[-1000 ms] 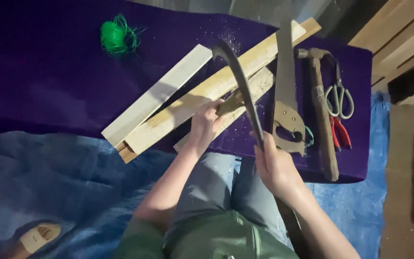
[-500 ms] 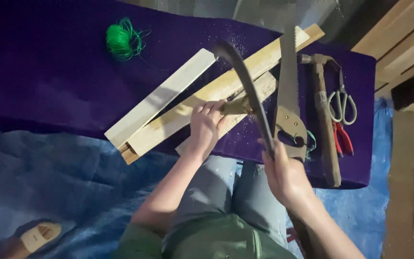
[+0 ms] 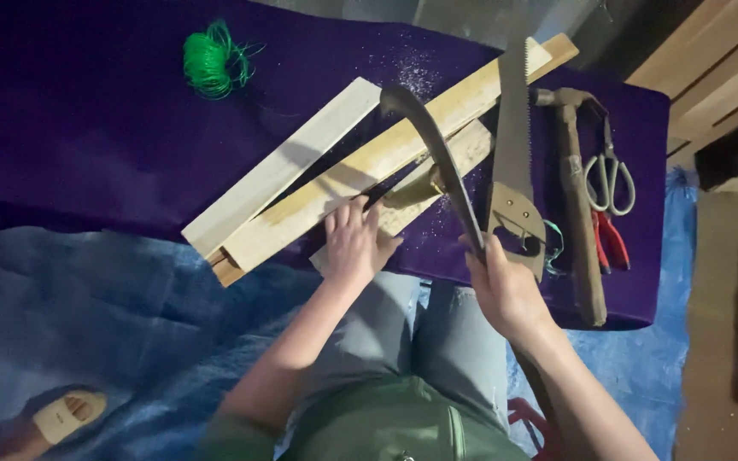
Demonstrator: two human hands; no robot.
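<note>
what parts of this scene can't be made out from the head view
- Machete handle: wrapped inside the right hand.
- Lowest wood strip: near end under the left hand.
- Red pliers: head hidden under the scissors.
- Sandal: dim, near the frame corner.

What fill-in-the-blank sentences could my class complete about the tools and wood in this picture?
1. The right hand grips a long curved dark ____.
2. The left hand presses down on the pale wooden ____.
3. The toothed handsaw lies on a ____ cloth.
4. The coil of string at the far left is ____.

Missing words: blade; planks; purple; green
</note>
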